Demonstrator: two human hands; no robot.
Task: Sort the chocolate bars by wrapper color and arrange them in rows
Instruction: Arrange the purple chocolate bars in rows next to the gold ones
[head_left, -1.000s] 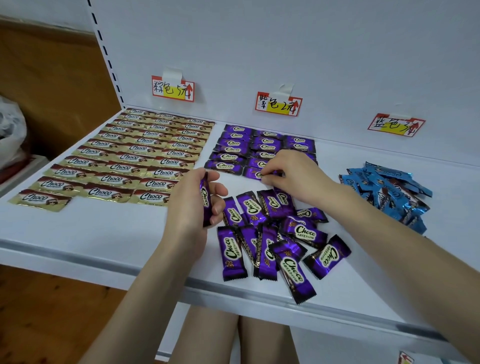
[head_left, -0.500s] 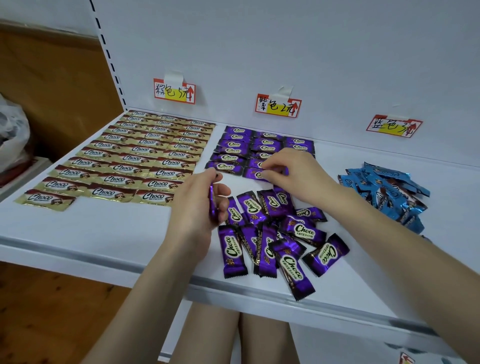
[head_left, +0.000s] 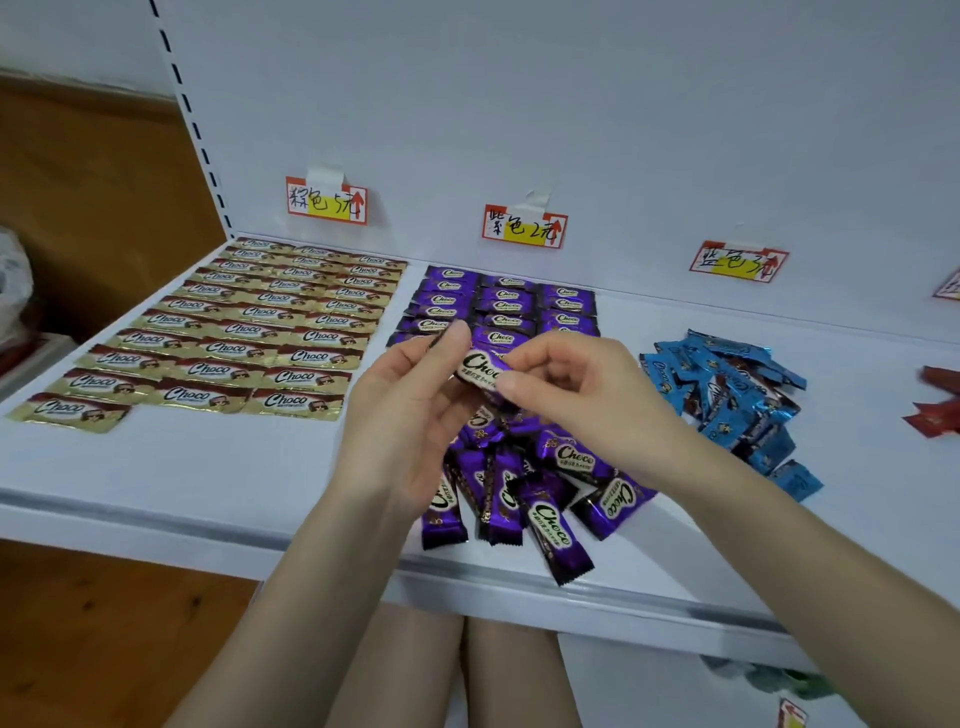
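- White shelf: gold rows left, purple rows behind, blue heap right.
- Over the loose purple pile, left hand and right hand each pinch an end of one purple bar.

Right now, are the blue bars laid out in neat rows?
No, the blue bars lie in a loose heap on the white shelf.

glossy foil purple bars, matt white shelf
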